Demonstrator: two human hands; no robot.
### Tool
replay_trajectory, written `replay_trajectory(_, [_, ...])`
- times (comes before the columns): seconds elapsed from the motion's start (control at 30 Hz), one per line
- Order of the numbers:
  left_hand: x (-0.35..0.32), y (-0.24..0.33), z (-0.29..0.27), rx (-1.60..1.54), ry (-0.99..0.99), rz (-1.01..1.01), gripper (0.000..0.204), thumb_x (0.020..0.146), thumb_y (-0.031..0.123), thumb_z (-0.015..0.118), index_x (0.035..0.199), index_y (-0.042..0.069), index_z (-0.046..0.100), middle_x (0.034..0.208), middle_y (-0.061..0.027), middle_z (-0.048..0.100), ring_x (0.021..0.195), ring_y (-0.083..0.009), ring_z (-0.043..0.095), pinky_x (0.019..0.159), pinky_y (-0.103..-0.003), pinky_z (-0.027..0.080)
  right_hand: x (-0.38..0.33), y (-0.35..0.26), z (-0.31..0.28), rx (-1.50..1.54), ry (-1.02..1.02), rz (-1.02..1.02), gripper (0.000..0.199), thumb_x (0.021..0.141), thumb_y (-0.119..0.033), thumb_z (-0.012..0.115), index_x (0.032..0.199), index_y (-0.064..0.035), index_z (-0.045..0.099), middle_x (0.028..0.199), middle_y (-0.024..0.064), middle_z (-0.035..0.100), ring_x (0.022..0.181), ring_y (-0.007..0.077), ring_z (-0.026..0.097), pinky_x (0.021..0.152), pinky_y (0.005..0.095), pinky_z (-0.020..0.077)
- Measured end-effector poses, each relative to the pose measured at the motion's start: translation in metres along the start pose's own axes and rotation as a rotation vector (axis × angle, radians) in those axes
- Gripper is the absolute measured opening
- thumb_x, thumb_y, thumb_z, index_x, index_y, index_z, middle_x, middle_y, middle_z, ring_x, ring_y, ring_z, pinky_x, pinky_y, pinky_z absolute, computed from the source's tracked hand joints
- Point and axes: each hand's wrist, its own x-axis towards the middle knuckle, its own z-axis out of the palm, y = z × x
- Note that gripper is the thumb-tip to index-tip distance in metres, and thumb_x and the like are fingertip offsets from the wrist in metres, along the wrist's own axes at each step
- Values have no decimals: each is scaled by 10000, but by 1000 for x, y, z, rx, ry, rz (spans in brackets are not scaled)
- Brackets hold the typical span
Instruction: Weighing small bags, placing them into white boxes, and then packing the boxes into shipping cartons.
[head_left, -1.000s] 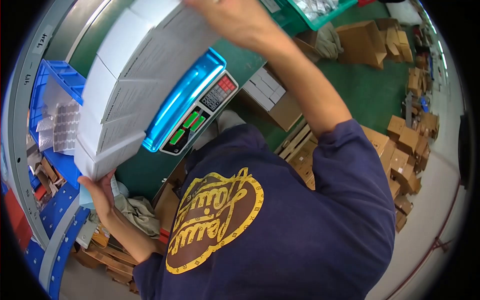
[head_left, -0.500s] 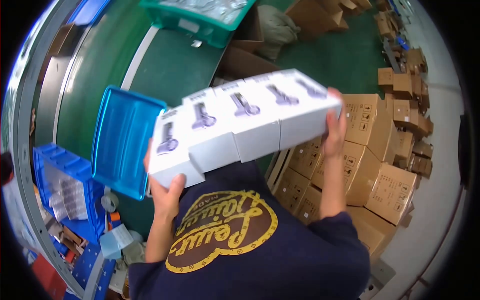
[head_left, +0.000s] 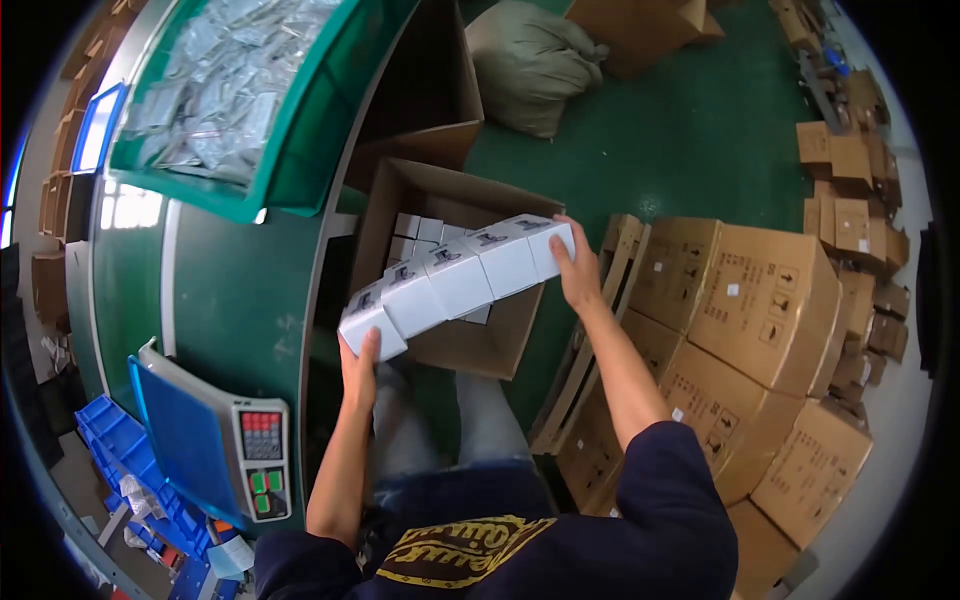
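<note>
Between my two hands I carry a row of several small white boxes (head_left: 455,278), each with a dark product picture on its upper face. My left hand (head_left: 361,358) presses the near left end, thumb on the end box. At the far right end, my right hand (head_left: 576,264) clamps the last box with its thumb on the side. The row slants up to the right and is slightly stepped. Below it stands an open cardboard carton (head_left: 505,335) with more white boxes (head_left: 418,228) inside, partly hidden by the row.
On the green bench (head_left: 235,275) at left are a teal bin (head_left: 285,150) of small clear packets and a weighing scale (head_left: 262,455) with a blue pan. Sealed cartons (head_left: 750,300) are stacked on a wooden pallet (head_left: 600,330) at right. A filled sack (head_left: 535,65) lies beyond.
The row of boxes has been lowered away from me and over the open carton, both hands still at its ends. My view has turned right, bringing the carton and scale keypad into sight.
</note>
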Motion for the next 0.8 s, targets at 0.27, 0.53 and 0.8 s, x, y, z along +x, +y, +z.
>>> replay_trajectory(0.27, [149, -91, -10, -80, -92, -175, 576, 943, 403, 539, 1349, 10, 429, 1318, -83, 513, 1239, -193, 463, 1070, -340, 314, 48, 74, 42, -220, 3, 171, 494, 973, -439, 445, 1318, -86, 424, 1109, 255, 614, 1048, 360, 603, 910, 399, 438])
replay_trajectory(0.53, [315, -137, 36, -78, 34, -94, 724, 951, 570, 407, 1403, 5, 381, 1426, -111, 426, 1338, -207, 349, 1128, -348, 204, 101, 142, 108, -178, 375, 352, 445, 923, -268, 484, 1293, -29, 414, 1147, 314, 574, 1070, 453, 563, 921, 449, 424])
replay_trajectory(0.8, [368, -150, 87, 830, 163, 615, 393, 935, 161, 530, 1313, 60, 500, 1394, -204, 428, 1253, -377, 442, 1008, -400, 394, 124, 249, 161, -316, 513, 87, 553, 874, -196, 528, 1360, 2, 350, 1401, 258, 394, 1268, 402, 413, 1071, 406, 305])
